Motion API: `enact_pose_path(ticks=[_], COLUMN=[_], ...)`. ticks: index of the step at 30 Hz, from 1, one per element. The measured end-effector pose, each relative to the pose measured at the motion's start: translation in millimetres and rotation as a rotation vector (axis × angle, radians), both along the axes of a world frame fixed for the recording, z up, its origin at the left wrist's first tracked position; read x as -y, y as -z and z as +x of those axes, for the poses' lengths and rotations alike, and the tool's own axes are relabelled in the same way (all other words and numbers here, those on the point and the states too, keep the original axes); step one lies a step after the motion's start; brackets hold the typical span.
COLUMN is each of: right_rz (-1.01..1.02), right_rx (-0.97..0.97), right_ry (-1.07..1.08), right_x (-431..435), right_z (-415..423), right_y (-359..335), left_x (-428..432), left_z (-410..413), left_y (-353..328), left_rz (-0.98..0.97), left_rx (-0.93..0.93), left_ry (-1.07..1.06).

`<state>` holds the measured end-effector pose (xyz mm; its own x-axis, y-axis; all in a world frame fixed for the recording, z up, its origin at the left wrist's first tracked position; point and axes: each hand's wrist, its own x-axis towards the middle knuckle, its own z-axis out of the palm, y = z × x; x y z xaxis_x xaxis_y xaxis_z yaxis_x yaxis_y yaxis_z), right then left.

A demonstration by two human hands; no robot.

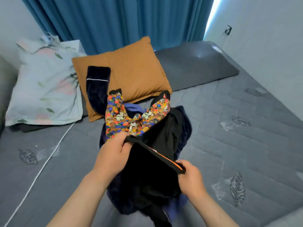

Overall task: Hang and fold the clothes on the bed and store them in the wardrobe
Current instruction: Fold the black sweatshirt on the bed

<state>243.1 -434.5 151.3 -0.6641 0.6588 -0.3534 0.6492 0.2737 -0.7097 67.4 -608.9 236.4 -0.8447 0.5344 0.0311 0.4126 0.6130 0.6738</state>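
Observation:
A pile of clothes lies in the middle of the grey bed [229, 145]. On top is a colourful patterned garment [131, 117] with a black waistband [157, 154] that shows an orange lining. My left hand [113, 154] grips the waistband's left end and my right hand [191, 179] grips its right end, stretching it between them. Black fabric [144, 177] hangs below the band. A dark navy velvet garment [96, 89] with white piping stretches from the pile toward the pillows. Some blue cloth [131, 108] peeks out underneath.
An orange-brown pillow [131, 71] and a pale floral pillow [45, 89] lie at the head of the bed. A dark grey mat [196, 66] lies beside them. Blue curtains [114, 22] hang behind. A white wall [262, 46] runs along the right.

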Motion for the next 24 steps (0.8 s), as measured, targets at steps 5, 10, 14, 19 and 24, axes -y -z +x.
enact_pose_path(ticks=[5,10,14,19,24], right_rz=[0.123,0.270,0.528,0.485,-0.386], right_rx=[-0.290,-0.408,-0.489,-0.488,-0.753], right_ry=[0.094,-0.208,-0.386,-0.257,-0.310], right_x=[-61,-112,-133,-117,-46], right_z=[-6,0,-5,-27,-27], right_y=[-149,-310,-407,-480,-516], left_x=[-6,-7,-8,-13,-20], left_z=[-2,7,15,39,82], left_y=[-137,-264,-348,-423,-460], left_rz=[0.046,0.034,0.144,0.744,0.992], left_rx=[-0.163,-0.390,-0.409,0.193,0.496], left_ry=[-0.007,-0.025,-0.108,-0.229,-0.059])
